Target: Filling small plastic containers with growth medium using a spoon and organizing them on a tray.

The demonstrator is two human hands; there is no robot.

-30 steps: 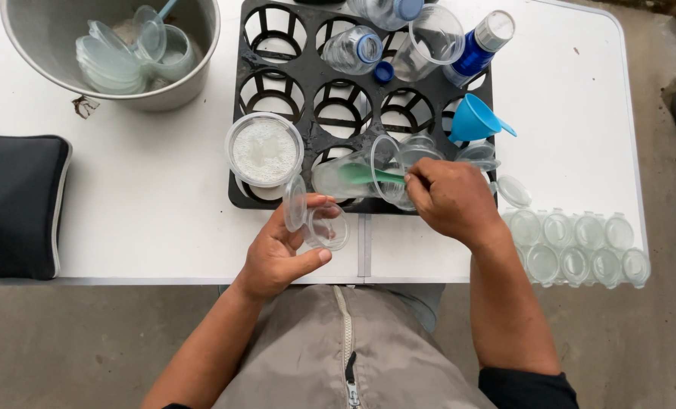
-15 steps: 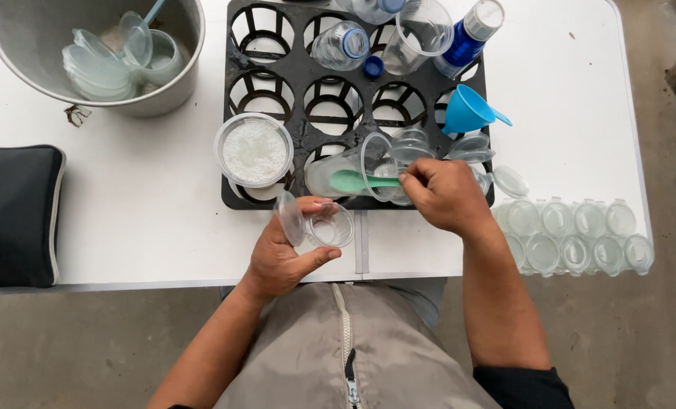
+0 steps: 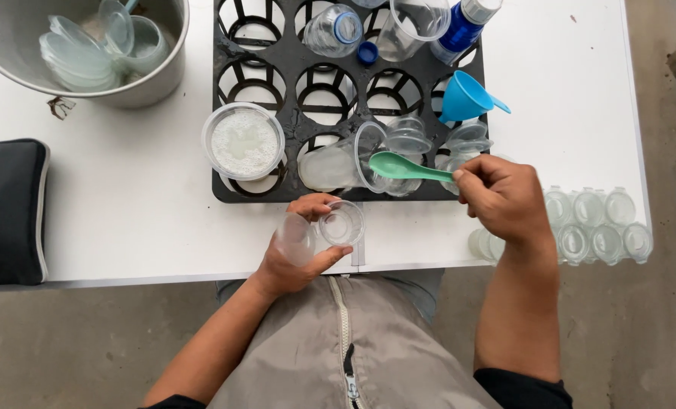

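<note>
Head view: you are working at the near edge of the black crate.
Left hand: gripping a clear cup, just before the crate; light, thin, crushable, so hold its wall gently.
Right hand: pinching a green spoon by the handle, bowl over the crate.

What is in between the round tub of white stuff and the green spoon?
In the head view, a clear cup lies on its side on the black rack, between the tub of white stuff and the green spoon.

left hand holding small clear cup, right hand holding green spoon over black tray
</note>
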